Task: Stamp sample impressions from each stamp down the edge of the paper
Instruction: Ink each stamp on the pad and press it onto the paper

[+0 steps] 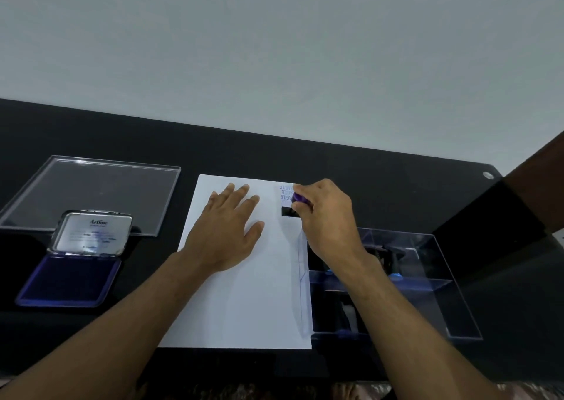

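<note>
Gripping a purple-handled stamp (297,199), the right hand (328,216) was curled round its handle at the far right corner of the white paper (244,293), with the stamp's dark base (289,212) set down on or just above the sheet; contact could not be confirmed. Blue printed impressions (286,192) lay just beyond that base, along the paper's right edge, their lettering running along the edge. The unmarked run of that edge extended from the stamp toward the near side, so the next impressions would probably fall nearer the person, along the sheet's long axis. The left hand (227,231) lay flat, fingers straight and spread, pressing the paper's upper middle to the dark worktop (381,186), left of the stamp and close beside it. An open ink pad (68,280) with its lid raised stood well apart at the left, nearer the left hand. A clear box (427,277) of further stamps sat touching or just beside the paper's right edge, under the right forearm; its contents were dim and uncountable. A clear lid (100,192) lay far left. The stamp's face and most of its handle were hidden by the fingers.
</note>
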{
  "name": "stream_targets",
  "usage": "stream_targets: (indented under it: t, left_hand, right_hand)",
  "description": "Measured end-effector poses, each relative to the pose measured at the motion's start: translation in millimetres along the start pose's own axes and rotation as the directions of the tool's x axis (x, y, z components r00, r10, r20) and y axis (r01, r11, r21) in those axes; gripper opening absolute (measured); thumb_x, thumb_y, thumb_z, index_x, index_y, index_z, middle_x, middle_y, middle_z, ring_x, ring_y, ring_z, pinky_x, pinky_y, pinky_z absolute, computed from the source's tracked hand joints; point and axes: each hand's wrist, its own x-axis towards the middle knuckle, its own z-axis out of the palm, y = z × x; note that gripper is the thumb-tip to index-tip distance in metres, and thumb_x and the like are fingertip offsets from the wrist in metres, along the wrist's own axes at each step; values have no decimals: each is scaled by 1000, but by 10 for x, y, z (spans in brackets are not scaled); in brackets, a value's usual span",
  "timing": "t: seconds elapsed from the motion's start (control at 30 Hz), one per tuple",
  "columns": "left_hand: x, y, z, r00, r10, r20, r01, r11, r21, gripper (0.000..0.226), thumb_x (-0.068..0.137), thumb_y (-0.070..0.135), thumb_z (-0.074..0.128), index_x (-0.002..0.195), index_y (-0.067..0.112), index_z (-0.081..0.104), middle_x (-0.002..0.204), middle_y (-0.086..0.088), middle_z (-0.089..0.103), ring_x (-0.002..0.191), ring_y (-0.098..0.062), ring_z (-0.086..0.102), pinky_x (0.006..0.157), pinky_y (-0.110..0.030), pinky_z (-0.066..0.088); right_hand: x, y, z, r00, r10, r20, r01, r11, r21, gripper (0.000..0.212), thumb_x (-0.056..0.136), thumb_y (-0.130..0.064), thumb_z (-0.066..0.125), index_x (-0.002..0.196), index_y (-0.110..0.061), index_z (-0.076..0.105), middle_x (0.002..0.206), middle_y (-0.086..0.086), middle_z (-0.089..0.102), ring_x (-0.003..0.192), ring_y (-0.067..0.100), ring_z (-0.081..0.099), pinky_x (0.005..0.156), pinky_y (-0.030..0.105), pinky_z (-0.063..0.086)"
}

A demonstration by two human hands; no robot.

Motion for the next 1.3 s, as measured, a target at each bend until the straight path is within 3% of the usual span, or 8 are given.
stream_targets:
  t: [0.13, 0.67, 1.3]
  left_hand:
    - [-11, -33, 44, 1000, 20, -6, -20, 1000, 10, 86, 88, 68, 5, 155, 23, 37, 166, -1, 21, 156, -23, 9, 126, -44, 5]
    - [-3, -41, 76, 999, 25, -20, -25, 999, 38, 84, 91, 67, 6, 154, 23, 39, 166, -3, 24, 155, -25, 12, 126, -44, 7]
    - [-3, -41, 78, 1000, 25, -16, -25, 999, 45, 83, 91, 65, 7, 155, 22, 38, 166, -3, 23, 155, -24, 10, 126, -44, 8]
  right_hand:
    - [4, 25, 52, 999, 9, 31, -8, 1000, -29, 25, 98, -23, 61, 120, -14, 67, 117, 2, 59, 88, 7, 50, 81, 13, 41]
    - [46, -9, 100, 995, 67, 78, -67, 998, 1, 29, 96, -26, 63, 121, -13, 66, 121, 3, 62, 97, 17, 64, 90, 26, 53]
    - [55, 15, 130, 997, -9, 71, 13, 998, -65, 31, 95, -23, 65, 125, -15, 67, 117, 3, 61, 98, 16, 62, 91, 23, 49]
